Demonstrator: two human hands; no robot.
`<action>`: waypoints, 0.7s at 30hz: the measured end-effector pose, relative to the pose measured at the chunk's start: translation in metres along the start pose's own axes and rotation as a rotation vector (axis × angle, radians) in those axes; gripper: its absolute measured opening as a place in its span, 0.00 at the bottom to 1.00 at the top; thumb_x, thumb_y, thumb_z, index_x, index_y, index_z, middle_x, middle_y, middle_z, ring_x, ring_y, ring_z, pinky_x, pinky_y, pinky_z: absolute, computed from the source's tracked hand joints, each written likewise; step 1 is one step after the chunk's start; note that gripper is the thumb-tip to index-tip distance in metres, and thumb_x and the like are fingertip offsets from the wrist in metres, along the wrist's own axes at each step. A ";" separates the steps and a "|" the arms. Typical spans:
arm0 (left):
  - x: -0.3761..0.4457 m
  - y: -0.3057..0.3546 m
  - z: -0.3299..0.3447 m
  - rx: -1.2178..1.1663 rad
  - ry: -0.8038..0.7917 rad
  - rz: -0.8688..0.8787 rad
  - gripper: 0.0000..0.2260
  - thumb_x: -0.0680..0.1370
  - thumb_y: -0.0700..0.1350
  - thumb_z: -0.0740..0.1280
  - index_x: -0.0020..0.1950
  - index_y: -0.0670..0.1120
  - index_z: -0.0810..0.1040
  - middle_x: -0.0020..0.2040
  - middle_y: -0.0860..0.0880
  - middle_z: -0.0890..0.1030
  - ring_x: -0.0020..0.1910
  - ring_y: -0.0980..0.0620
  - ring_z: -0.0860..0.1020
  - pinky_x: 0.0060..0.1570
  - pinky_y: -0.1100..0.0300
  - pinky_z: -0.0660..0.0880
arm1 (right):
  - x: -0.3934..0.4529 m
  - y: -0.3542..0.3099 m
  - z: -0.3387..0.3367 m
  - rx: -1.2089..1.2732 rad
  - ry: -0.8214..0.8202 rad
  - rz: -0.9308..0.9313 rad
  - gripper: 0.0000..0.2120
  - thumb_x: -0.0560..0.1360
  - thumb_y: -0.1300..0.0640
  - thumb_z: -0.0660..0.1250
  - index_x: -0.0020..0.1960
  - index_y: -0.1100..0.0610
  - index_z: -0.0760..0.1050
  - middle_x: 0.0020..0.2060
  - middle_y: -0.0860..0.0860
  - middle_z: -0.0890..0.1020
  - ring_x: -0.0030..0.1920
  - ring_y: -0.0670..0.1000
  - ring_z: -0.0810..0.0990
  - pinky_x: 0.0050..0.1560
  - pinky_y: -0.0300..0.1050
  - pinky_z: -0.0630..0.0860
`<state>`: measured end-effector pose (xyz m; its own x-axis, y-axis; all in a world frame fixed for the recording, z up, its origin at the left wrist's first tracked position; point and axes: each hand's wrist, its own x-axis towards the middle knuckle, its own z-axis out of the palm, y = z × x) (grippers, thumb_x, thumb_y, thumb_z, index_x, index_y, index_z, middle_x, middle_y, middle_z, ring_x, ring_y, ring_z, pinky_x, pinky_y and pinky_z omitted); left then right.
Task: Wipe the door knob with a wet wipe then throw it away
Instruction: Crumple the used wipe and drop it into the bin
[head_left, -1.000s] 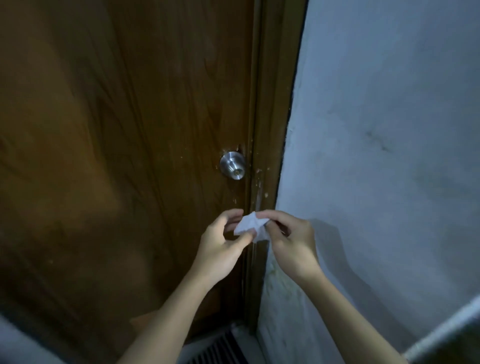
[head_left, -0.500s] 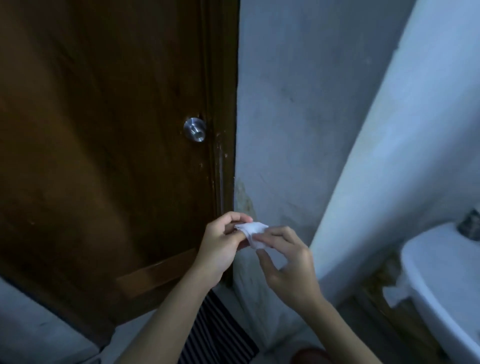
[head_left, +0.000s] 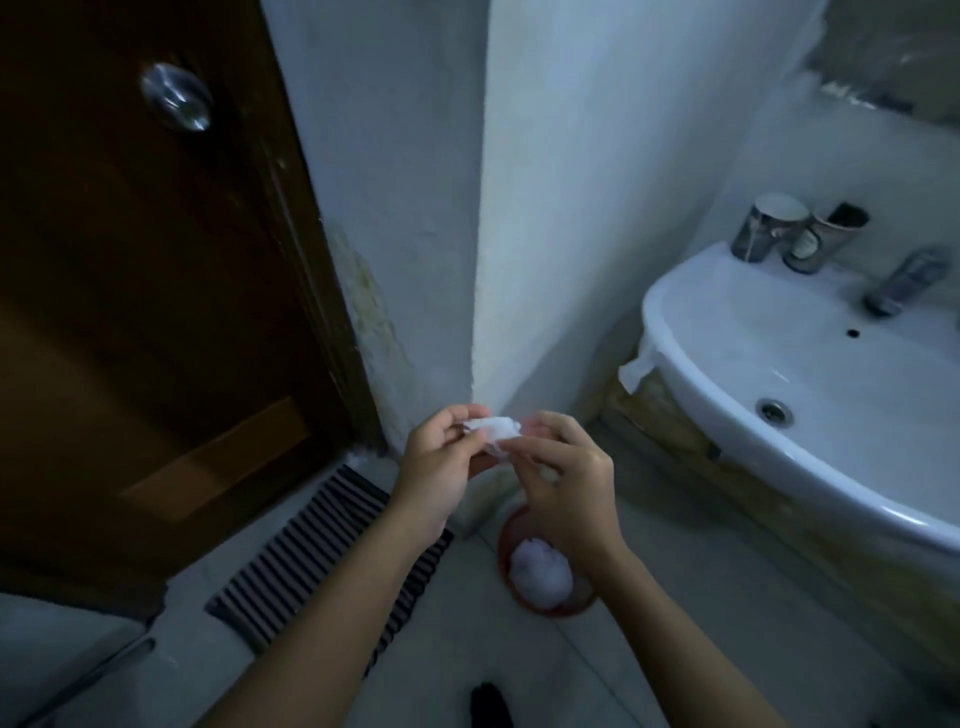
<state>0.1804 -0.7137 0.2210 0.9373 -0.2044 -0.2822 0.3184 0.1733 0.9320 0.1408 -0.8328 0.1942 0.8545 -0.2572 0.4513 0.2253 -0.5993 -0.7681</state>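
Nearest the camera, both forearms reached forward over the floor. The left hand (head_left: 441, 467) and right hand (head_left: 566, 488) were close together, each pinching the wipe (head_left: 493, 430), a small crumpled white wad held between their fingertips. Neither hand was free; both were closed on the wipe.

Just below and behind the right hand stood a red bin (head_left: 506, 540) on the floor, with white crumpled waste already in it. A striped mat (head_left: 311, 545) lay to the left of the bin, in front of the door (head_left: 130, 312).

Farther off, the knob (head_left: 177, 96) sat high on the door, well apart from the hands and blurred. At the right, the sink (head_left: 727, 332) carried two cups (head_left: 769, 226) near its back edge.

Judged from this, wiping seemed over and the throwing-away step was in hand: the wipe was being balled up above the bin. The next move would call for lowering one hand toward the bin's open mouth and letting go, with the wad compact enough to drop inside and not onto the floor.
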 end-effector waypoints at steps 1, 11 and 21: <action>0.002 -0.008 0.007 0.015 -0.011 -0.004 0.08 0.77 0.32 0.58 0.50 0.42 0.74 0.45 0.41 0.80 0.41 0.50 0.79 0.38 0.66 0.79 | -0.005 0.008 -0.004 -0.006 0.007 0.033 0.05 0.68 0.62 0.70 0.40 0.56 0.84 0.45 0.50 0.81 0.46 0.40 0.77 0.45 0.25 0.72; 0.028 -0.104 0.071 0.229 0.029 -0.118 0.10 0.78 0.33 0.58 0.53 0.46 0.73 0.50 0.44 0.79 0.50 0.48 0.77 0.54 0.52 0.75 | -0.032 0.099 -0.046 -0.018 0.019 0.440 0.11 0.67 0.71 0.68 0.38 0.58 0.83 0.38 0.44 0.81 0.38 0.29 0.77 0.39 0.21 0.69; 0.040 -0.161 0.093 0.324 0.097 -0.271 0.11 0.78 0.35 0.59 0.57 0.45 0.72 0.48 0.52 0.78 0.52 0.51 0.77 0.45 0.61 0.75 | -0.039 0.199 -0.055 -0.168 -0.446 0.678 0.16 0.71 0.67 0.66 0.57 0.59 0.78 0.59 0.60 0.79 0.58 0.55 0.77 0.51 0.26 0.66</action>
<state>0.1535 -0.8399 0.0805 0.8399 -0.1068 -0.5321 0.5083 -0.1890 0.8402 0.1266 -0.9840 0.0487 0.8932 -0.3000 -0.3350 -0.4484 -0.5368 -0.7147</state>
